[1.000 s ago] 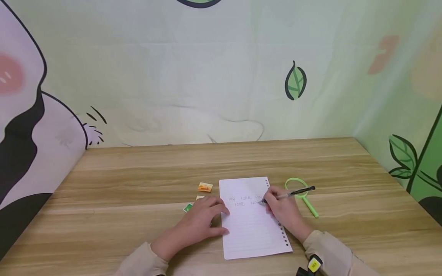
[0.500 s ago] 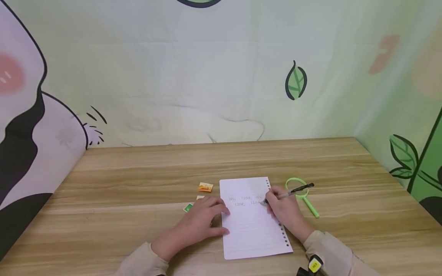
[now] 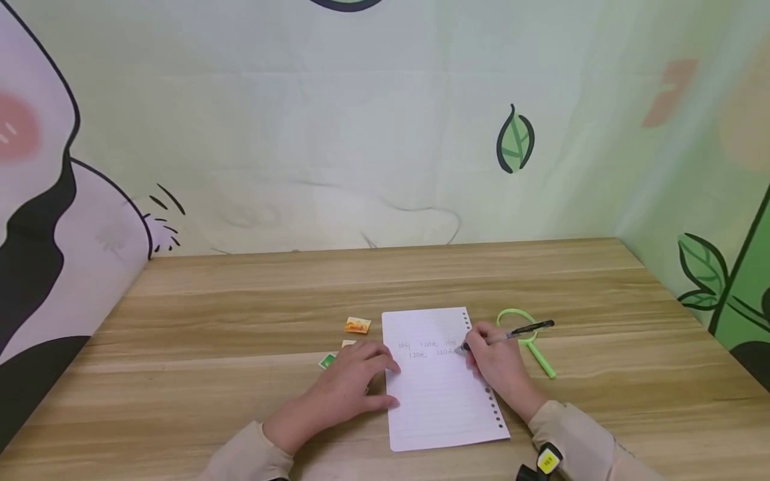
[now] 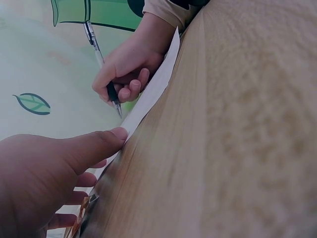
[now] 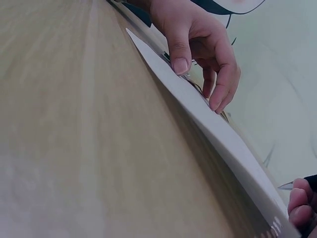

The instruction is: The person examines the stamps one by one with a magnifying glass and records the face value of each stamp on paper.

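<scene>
A sheet of white lined paper [image 3: 442, 407] with punched holes along its right side lies on the table. My right hand [image 3: 498, 364] pinches a black-and-clear pen [image 3: 531, 328], its tip at the end of the second line of handwriting. In the left wrist view the same pen [image 4: 96, 47] slants upward from the curled fingers. My left hand [image 3: 343, 384] rests at the paper's left edge, thumb and fingertips touching it, the fingers spread and loosely bent. Partly under that hand are a green card [image 3: 327, 361] and a pale one [image 3: 347, 344], mostly hidden.
A small orange-and-white card [image 3: 357, 326] lies beyond my left hand. To the right of the paper is a green magnifying glass [image 3: 543, 361], partly behind the pen. The wooden table [image 3: 240, 294] meets a cartoon-printed backdrop [image 3: 361, 147] at its far edge.
The pen's back end has shifted a little to the right, with small movements of the right hand at the end of the second line. My left hand and the paper stay in place.
</scene>
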The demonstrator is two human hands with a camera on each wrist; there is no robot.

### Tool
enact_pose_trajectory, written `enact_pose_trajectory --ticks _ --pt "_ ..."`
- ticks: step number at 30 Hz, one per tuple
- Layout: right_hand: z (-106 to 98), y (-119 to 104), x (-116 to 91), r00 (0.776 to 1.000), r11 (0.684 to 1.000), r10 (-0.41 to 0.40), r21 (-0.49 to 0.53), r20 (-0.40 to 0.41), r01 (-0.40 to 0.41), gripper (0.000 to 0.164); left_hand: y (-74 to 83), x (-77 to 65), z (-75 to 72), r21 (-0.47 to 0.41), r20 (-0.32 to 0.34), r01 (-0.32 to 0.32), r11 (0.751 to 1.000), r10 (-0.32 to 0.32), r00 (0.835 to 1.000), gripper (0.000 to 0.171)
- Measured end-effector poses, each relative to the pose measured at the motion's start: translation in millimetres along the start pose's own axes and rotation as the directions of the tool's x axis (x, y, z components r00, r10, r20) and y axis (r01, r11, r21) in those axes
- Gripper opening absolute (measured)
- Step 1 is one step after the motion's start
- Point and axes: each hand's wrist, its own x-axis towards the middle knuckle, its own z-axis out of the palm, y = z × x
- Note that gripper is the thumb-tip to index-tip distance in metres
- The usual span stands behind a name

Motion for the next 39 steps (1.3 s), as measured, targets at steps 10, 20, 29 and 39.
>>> enact_pose_trajectory --ticks 10,20,29,39 --pt "-11.9 -7.1 4.1 0.996 0.998 -0.055 -0.005 0.068 0.055 0.018 -0.3 -0.1 -1.1 0.001 -0.004 0.002 1.0 -0.002 1.0 0.035" --pt "-26.1 -20.8 7.4 0.976 0.994 -0.104 -0.015 0.189 0.109 0.015 -1.2 0.4 2.0 0.006 -0.009 -0.005 1.0 0.005 1.0 0.036" --pt "-40.1 -25.8 10.1 0.959 0.991 -0.114 -0.036 0.261 0.128 0.017 -0.9 0.1 2.9 0.001 -0.019 -0.003 1.0 0.003 1.0 0.036" --pt "-55.8 -31.4 12.5 0.924 0.968 -0.133 -0.152 0.359 0.198 0.021 -0.5 -0.7 0.6 0.004 -0.026 -0.006 1.0 0.006 1.0 0.035"
